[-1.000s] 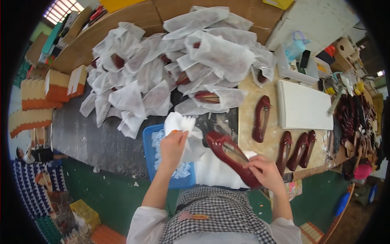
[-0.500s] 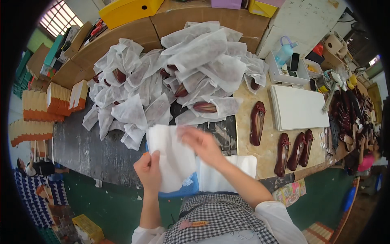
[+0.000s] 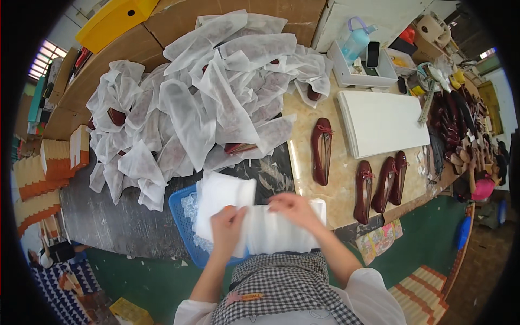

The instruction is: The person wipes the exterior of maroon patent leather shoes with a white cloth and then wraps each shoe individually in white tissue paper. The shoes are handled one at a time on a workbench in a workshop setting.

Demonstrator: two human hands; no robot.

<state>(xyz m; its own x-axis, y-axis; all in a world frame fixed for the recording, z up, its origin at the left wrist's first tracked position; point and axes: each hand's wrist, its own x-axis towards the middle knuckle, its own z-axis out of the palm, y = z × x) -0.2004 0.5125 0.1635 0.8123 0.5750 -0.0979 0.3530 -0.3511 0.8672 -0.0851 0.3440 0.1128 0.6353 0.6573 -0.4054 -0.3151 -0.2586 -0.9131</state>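
Note:
My left hand [image 3: 227, 227] is closed on a folded white fabric bag [image 3: 225, 192], thumb on top, above a blue basket [image 3: 179, 208]. Crumpled clear plastic lies in the basket. My right hand [image 3: 297, 211] hovers with bent fingers pinched together, over a white stack of soft sheets or bags [image 3: 281, 235] at the table's front edge. Whether anything is between its fingertips is hidden by blur. A large heap of white fabric bags [image 3: 233, 103] lies beyond my hands, with dark red shoes [image 3: 241, 147] peeking out of some.
On the right, a dark red flat shoe [image 3: 322, 151] lies near several others [image 3: 364, 192]. Behind them are a stack of white sheets [image 3: 382, 122] and a white bin [image 3: 360, 76] with a bottle and phone. Orange-and-white boxes [image 3: 57, 162] stand left; more shoes [image 3: 452, 116] pile far right.
My right hand has moved from beside the white bag in my left hand to over the white stack. My left hand keeps its hold. The whole view has shifted, uncovering more of the basket.

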